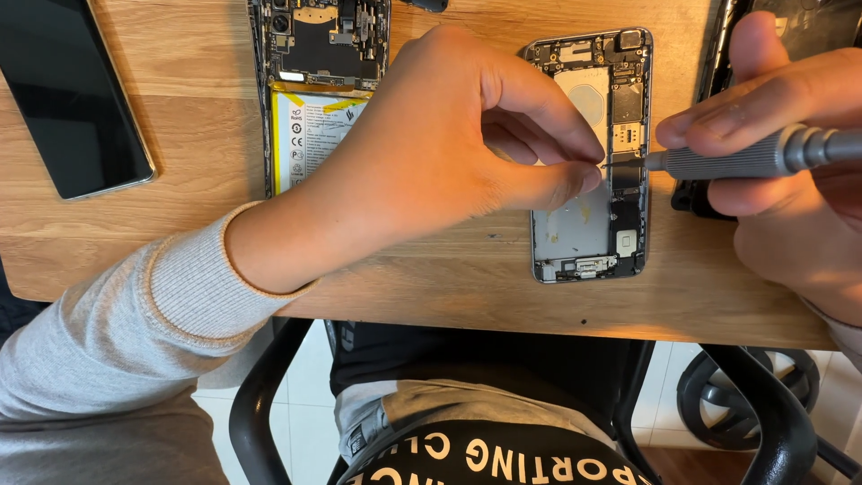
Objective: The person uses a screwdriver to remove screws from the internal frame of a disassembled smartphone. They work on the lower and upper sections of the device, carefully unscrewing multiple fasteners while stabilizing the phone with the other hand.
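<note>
- Grey ribbed-cuff sleeve leads to the left hand, thumb and forefinger pinched shut at the tip of the grey knurled metal screwdriver; whatever they pinch is too small to tell
- the right hand grips that screwdriver, its long axis level, pointing left
- the opened silver phone shell lies lengthwise beneath both on the pale wooden table; the left hand is nearer it

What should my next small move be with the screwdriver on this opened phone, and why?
Probably hold the pinch steady and ease the tip fully onto what your fingers hold. The screwdriver in your right hand points its thin tip at the left hand fingertips, pinched just over the opened phone, and the tip looks barely at them.
</note>
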